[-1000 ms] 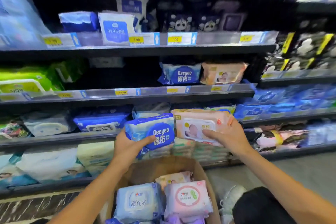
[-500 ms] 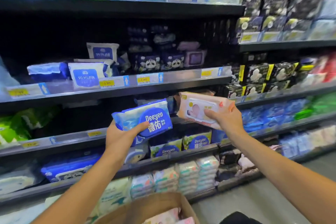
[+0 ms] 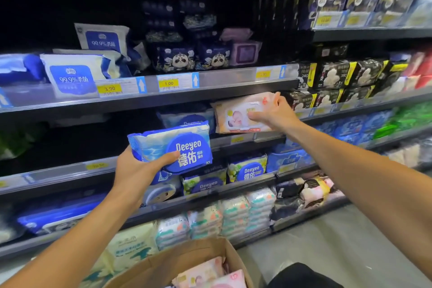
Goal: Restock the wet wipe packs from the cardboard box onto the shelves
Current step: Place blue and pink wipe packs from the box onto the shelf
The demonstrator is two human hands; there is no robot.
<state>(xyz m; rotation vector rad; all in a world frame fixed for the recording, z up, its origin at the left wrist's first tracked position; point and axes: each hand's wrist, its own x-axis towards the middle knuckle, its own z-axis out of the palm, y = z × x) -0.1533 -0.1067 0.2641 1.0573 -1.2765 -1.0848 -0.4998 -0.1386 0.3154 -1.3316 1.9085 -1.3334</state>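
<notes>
Fingers of the left hand [image 3: 138, 170] curl under a blue wet wipe pack [image 3: 170, 146] printed "Deeyeo", with the thumb pressed across its front just beside the round blue lid label. That pack is held up in the air, tilted, in front of the edge of the middle shelf [image 3: 70, 172], not resting on it.

Over to the right, the right hand [image 3: 273, 113] grips a pink wet wipe pack [image 3: 238, 114] that carries a baby picture. Its thumb lies across the front and the other fingers wrap over the top right corner. This pack sits at the mouth of the same shelf level, just under the shelf above, beside another blue Deeyeo pack already standing further back. Whether its base touches the shelf cannot be told.

Both bare forearms reach forward from the lower corners of the view.

At the bottom centre is an open cardboard box [image 3: 177, 262], brown, with more pink packs [image 3: 205, 273] visible inside.

On the shelf above stand white and blue packs marked "99.9%" [image 3: 72, 77], dark packs with panda faces [image 3: 177, 59], and yellow price tags [image 3: 168, 83] reading 3.90 and 1.00. Lower shelves hold more blue Deeyeo packs and stacks of pale pastel packs. Further right are black and yellow packages, with grey floor [image 3: 339, 241] below.
</notes>
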